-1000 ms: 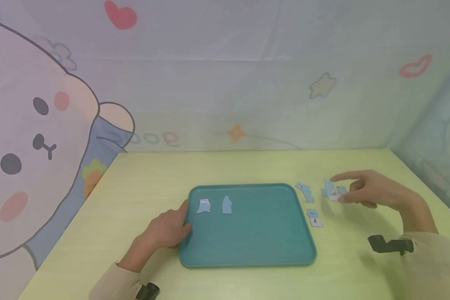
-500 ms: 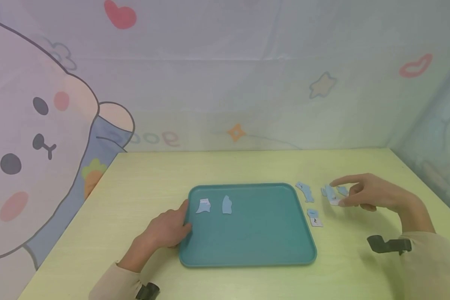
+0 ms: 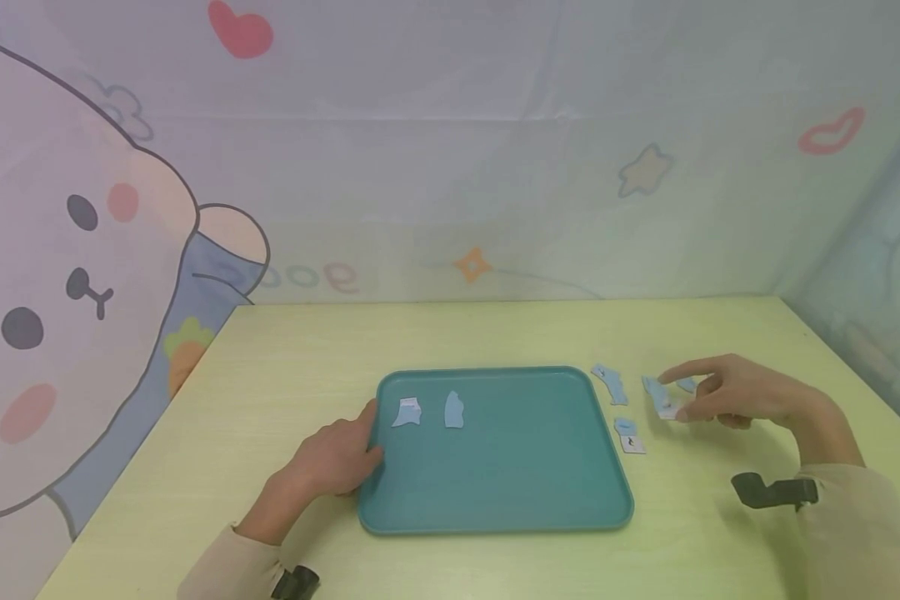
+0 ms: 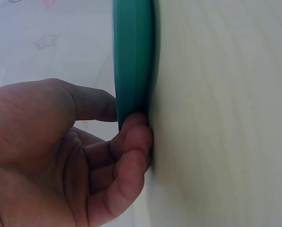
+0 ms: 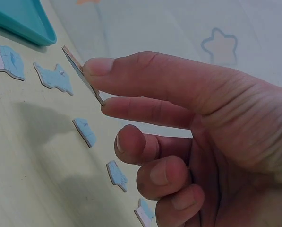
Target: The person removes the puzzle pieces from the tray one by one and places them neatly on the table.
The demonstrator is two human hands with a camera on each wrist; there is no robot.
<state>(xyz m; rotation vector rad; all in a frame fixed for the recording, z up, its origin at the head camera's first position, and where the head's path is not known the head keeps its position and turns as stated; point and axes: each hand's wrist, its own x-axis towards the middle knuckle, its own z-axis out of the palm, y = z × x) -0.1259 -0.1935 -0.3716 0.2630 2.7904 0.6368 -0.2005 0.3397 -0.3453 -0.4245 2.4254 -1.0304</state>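
Observation:
My left hand (image 3: pixel 337 454) grips the left rim of a teal tray (image 3: pixel 502 492); the left wrist view shows the thumb on one side of the tray wall (image 4: pixel 133 56) and curled fingers on the other. Above the table to the tray's right, my right hand (image 3: pixel 742 387) pinches a blue-and-white puzzle piece (image 3: pixel 667 408) between thumb and index finger. The right wrist view shows that held piece (image 5: pixel 77 68) edge-on and tilted, the other fingers curled loosely. Two puzzle pieces lie apart in the tray, a blue-and-white one (image 3: pixel 408 413) and a blue one (image 3: pixel 454 411).
Between tray and right hand lie a long blue piece (image 3: pixel 611 385) and a blue-and-white piece (image 3: pixel 630 437). Under the right hand, more loose pieces (image 5: pixel 116 176) rest on the pale yellow table (image 3: pixel 195 467). A printed curtain (image 3: pixel 450 150) hangs behind the table.
My right hand has moved slightly toward the table's near side, carrying the pinched puzzle piece with it. My left hand and the tray have stayed in place.

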